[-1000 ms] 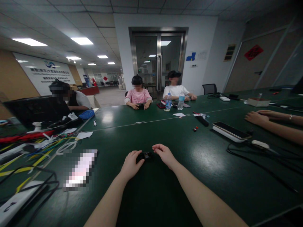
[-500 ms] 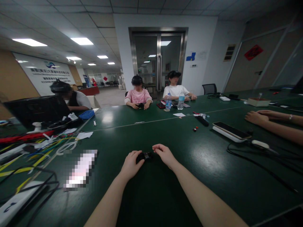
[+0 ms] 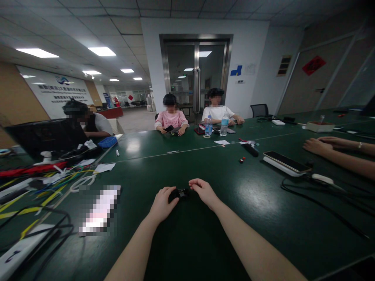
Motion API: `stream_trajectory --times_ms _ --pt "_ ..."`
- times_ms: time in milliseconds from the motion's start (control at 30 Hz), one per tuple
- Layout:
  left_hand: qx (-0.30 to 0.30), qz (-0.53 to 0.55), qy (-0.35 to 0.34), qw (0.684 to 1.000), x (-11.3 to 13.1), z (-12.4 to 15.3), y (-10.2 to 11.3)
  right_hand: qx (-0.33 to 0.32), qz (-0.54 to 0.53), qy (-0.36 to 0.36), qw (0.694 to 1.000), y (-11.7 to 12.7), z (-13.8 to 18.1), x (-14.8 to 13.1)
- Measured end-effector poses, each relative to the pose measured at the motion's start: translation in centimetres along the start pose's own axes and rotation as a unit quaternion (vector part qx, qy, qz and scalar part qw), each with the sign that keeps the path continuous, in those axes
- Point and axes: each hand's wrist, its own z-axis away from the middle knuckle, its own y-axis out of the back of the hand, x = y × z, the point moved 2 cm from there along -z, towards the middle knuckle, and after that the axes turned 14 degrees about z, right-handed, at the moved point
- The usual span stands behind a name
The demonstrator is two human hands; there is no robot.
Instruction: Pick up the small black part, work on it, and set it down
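Note:
On the dark green table (image 3: 205,238) in front of me lies a small black object (image 3: 183,193) with a lighter, uneven top; its exact kind is too small and dark to tell. My left hand (image 3: 164,201) closes round its left end, thumb in front and fingers behind. Just past its right end is my right hand (image 3: 205,192), its fingers bent and drawn together with the thumb. Whatever may be between those fingertips is hidden.
At left lie a blurred-out phone-like slab (image 3: 101,210), tangled cables (image 3: 52,195) and a blue basket (image 3: 107,141). To the right are a phone on a white box (image 3: 285,162) and another person's hands (image 3: 322,143). Water bottles (image 3: 224,125) stand across, before two seated people.
My hands and the black object look unmoved. Across the table, the person in pink has lifted and tilted a dark object apart from the other hand.

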Motion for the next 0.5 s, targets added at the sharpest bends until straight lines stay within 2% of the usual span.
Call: stream_trajectory --times_ms 200,500 --pt "0.006 0.000 -0.022 1.000 -0.23 -0.10 -0.09 0.007 -0.005 0.004 1.000 -0.12 -0.14 0.09" --pt "-0.001 -0.002 -0.006 1.000 0.07 -0.02 0.01 0.002 0.005 -0.002 1.000 -0.04 -0.08 0.04"
